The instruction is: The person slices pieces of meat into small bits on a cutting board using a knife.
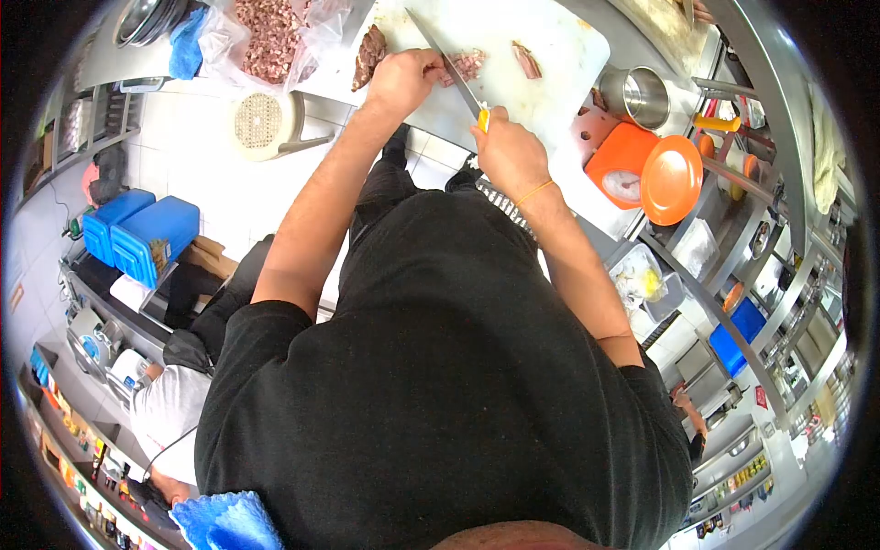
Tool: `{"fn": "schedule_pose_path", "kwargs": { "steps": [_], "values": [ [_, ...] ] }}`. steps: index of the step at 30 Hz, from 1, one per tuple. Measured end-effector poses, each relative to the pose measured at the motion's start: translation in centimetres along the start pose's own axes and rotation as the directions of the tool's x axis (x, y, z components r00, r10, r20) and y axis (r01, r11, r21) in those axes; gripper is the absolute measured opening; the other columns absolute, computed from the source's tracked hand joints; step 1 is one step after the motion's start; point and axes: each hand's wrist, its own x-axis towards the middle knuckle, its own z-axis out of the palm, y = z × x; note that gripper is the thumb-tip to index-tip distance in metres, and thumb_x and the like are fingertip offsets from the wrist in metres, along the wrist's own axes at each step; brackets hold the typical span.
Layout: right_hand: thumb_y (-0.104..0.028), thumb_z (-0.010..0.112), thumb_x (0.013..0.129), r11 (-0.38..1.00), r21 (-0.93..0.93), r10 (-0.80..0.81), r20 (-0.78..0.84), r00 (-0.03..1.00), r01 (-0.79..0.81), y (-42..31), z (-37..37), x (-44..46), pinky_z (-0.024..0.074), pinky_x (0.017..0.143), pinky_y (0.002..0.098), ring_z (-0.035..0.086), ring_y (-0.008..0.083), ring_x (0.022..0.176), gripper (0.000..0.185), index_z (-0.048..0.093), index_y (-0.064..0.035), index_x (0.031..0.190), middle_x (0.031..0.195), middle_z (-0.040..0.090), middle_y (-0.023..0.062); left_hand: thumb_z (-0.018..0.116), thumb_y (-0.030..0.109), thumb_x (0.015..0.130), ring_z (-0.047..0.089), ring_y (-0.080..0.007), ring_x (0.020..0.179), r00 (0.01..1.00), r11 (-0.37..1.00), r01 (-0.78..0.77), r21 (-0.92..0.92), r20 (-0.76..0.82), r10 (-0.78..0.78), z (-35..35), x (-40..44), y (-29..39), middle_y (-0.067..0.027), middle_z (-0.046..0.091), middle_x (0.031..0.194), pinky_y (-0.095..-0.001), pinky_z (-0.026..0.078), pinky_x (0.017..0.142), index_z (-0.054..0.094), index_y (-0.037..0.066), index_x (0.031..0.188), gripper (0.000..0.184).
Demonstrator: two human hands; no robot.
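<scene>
A knife (449,64) with a yellow handle is gripped in my right hand (510,151), its blade slanting up and left over a white cutting board (559,101). My left hand (403,81) is closed, its fingertips against small pieces of cut meat (467,66) beside the blade. What those fingertips pinch is too small to make out. To the left of that hand lies a darker chunk of meat (369,57). Another strip of meat (526,60) rests farther right on the board.
A plastic bag of diced meat (268,46) and a blue cloth (187,44) lie at the upper left. Right of the board are a metal pot (639,97), an orange scale (616,165) and an orange plate (672,181). A person in white (170,412) is at lower left.
</scene>
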Motion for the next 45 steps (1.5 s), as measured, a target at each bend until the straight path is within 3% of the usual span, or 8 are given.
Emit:
{"fn": "schedule_pose_path", "kwargs": {
  "steps": [14, 21, 27, 30, 33, 36, 41, 45],
  "values": [
    [-0.031, 0.062, 0.103, 0.986, 0.156, -0.042, -0.091, 0.995, 0.056, -0.1, 4.5, 5.4, 0.0577, 0.075, 0.0572, 0.073, 0.0492, 0.084, 0.041, 0.054, 0.0079, 0.114, 0.086, 0.072, 0.0318, 0.072, 0.016, 0.091, 0.075, -0.0348, 0.086, 0.994, 0.995, -0.101, 0.001, 0.045, 0.101, -0.8, -0.1, 0.1, -0.0097, 0.078, 0.097, -0.0452, 0.060, 0.080, 0.079, 0.012, 0.099, 0.011],
    [-0.038, 0.062, 0.104, 0.987, 0.163, 0.005, -0.093, 0.996, 0.010, 2.4, -0.1, 2.4, 0.0552, 0.080, 0.0581, 0.072, 0.0497, 0.088, 0.044, 0.057, 0.0031, 0.120, 0.093, 0.074, 0.0303, 0.068, 0.010, 0.096, 0.075, -0.0349, 0.086, 0.994, 0.997, -0.012, -0.080, -0.105, 0.004, -0.2, -1.3, 0.9, -0.0139, 0.077, 0.094, -0.0425, 0.060, 0.076, 0.075, 0.008, 0.105, 0.011],
    [-0.046, 0.066, 0.103, 0.867, 0.462, 0.201, 0.022, 0.979, -0.189, 8.9, 2.6, -3.2, 0.0567, 0.067, 0.0500, 0.074, 0.0398, 0.076, 0.048, 0.064, 0.0014, 0.112, 0.083, 0.073, 0.0235, 0.071, 0.018, 0.095, 0.066, -0.0398, 0.121, 0.943, 0.968, -0.159, -0.195, -0.321, 0.090, 2.0, -2.2, 0.8, -0.0188, 0.071, 0.126, -0.0472, 0.054, 0.099, 0.069, 0.004, 0.121, 0.030],
    [-0.045, 0.070, 0.102, 0.721, 0.634, 0.261, 0.128, 0.957, -0.281, 8.9, 4.6, -5.4, 0.0548, 0.051, 0.0392, 0.069, 0.0241, 0.058, 0.047, 0.064, 0.0014, 0.107, 0.074, 0.068, 0.0148, 0.075, 0.031, 0.093, 0.053, -0.0425, 0.137, 0.934, 0.980, -0.129, -0.154, -0.350, 0.068, 3.4, -1.0, 3.1, -0.0209, 0.061, 0.144, -0.0501, 0.044, 0.114, 0.067, 0.006, 0.131, 0.046],
    [-0.044, 0.070, 0.102, 0.674, 0.673, 0.269, 0.160, 0.950, -0.304, 6.4, 5.2, -5.4, 0.0557, 0.049, 0.0389, 0.068, 0.0258, 0.054, 0.047, 0.063, 0.0025, 0.108, 0.074, 0.068, 0.0154, 0.076, 0.042, 0.092, 0.048, -0.0427, 0.143, 0.930, 0.974, -0.226, -0.002, -0.300, 0.215, 4.9, 0.9, 4.4, -0.0228, 0.057, 0.149, -0.0529, 0.036, 0.122, 0.068, 0.007, 0.134, 0.055],
    [-0.043, 0.070, 0.102, 0.688, 0.671, 0.228, 0.161, 0.960, -0.276, 4.4, 5.6, -4.6, 0.0555, 0.049, 0.0407, 0.068, 0.0272, 0.054, 0.048, 0.062, 0.0036, 0.108, 0.074, 0.068, 0.0175, 0.079, 0.039, 0.091, 0.052, -0.0398, 0.140, 0.889, 0.952, -0.287, 0.111, -0.340, 0.307, 5.7, 1.3, 6.2, -0.0217, 0.059, 0.146, -0.0515, 0.042, 0.117, 0.070, 0.004, 0.130, 0.053],
    [-0.032, 0.065, 0.106, 0.656, 0.719, 0.181, 0.142, 0.973, -0.228, 2.0, 7.5, -4.1, 0.0494, 0.042, 0.0383, 0.061, 0.0206, 0.047, 0.036, 0.060, 0.0037, 0.103, 0.073, 0.063, 0.0136, 0.067, -0.003, 0.083, 0.059, -0.0388, 0.134, 0.875, 0.976, -0.206, -0.071, -0.459, 0.152, 7.1, 1.5, 5.4, -0.0176, 0.071, 0.122, -0.0467, 0.046, 0.116, 0.077, 0.003, 0.101, 0.021],
    [-0.030, 0.065, 0.107, 0.582, 0.787, 0.141, 0.151, 0.978, -0.205, 0.8, 8.5, -3.0, 0.0483, 0.041, 0.0348, 0.054, 0.0163, 0.046, 0.033, 0.059, 0.0018, 0.103, 0.069, 0.058, 0.0085, 0.063, -0.013, 0.082, 0.063, -0.0371, 0.127, 0.826, 0.965, -0.144, -0.219, -0.563, -0.005, 7.3, 2.0, 5.6, -0.0114, 0.072, 0.108, -0.0446, 0.053, 0.107, 0.074, 0.004, 0.094, 0.024]
  ]
}}
